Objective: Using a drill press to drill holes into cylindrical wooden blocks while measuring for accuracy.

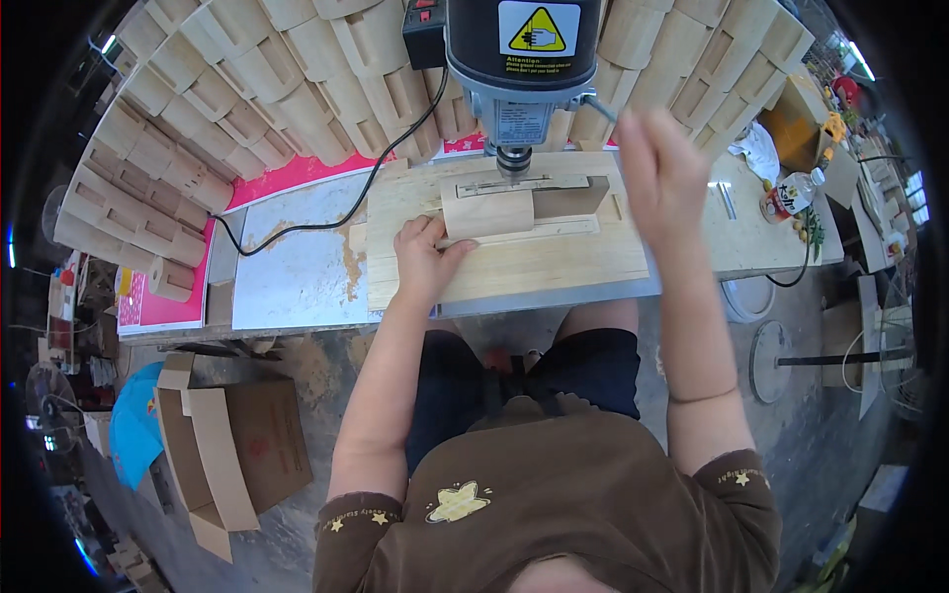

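A drill press (521,109) stands at the far middle of the bench, its chuck (513,161) pointing down over a pale wooden cylinder (487,211). The cylinder lies on its side on a light wooden board (395,272), by a slotted wooden fixture with a grey plate (570,203). My left hand (425,259) is closed at the cylinder's left end, thumb along its near side. Slightly blurred, my right hand (662,163) is closed around the end of the press's feed lever (600,107), raised to the right of the motor. Whether the bit touches the wood is hard to see.
Stacked wooden cylinders with slots (247,84) line the back and left of the bench. A black cable (341,219) loops across a white panel (287,282). At right are a plastic bottle (791,195) and a bucket (749,296); an open cardboard box (262,435) sits on the floor.
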### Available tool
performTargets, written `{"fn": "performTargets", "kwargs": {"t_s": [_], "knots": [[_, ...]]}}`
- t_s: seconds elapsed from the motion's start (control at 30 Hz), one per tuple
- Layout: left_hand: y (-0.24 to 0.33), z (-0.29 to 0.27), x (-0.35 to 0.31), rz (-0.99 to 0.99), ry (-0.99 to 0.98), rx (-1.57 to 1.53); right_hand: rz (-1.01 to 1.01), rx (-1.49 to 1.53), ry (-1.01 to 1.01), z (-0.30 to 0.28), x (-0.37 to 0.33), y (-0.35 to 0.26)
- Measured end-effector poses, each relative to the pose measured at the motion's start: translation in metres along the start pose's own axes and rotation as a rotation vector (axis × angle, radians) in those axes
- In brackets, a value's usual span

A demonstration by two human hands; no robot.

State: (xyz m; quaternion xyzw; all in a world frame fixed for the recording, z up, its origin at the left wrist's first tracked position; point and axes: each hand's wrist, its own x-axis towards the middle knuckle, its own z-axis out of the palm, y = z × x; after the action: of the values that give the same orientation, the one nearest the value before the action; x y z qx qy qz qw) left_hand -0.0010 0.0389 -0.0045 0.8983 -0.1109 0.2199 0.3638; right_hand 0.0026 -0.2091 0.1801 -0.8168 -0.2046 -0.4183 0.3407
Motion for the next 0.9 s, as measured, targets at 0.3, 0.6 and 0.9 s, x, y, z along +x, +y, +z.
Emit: {"fn": "performTargets", "kwargs": {"t_s": [0.3, 0.6, 0.9], "knots": [[0.035, 0.032, 0.007, 0.015, -0.02, 0.044, 0.098, -0.296, -0.133, 0.031, 0.128, 0.052], [0.032, 0.026, 0.006, -0.037, -0.046, 0.069, 0.09, 0.0, -0.177, -0.012, 0.054, 0.0], [0.037, 0.027, 0.006, -0.017, -0.044, 0.083, 0.043, 0.166, -0.009, 0.019, -0.052, 0.015]]}}
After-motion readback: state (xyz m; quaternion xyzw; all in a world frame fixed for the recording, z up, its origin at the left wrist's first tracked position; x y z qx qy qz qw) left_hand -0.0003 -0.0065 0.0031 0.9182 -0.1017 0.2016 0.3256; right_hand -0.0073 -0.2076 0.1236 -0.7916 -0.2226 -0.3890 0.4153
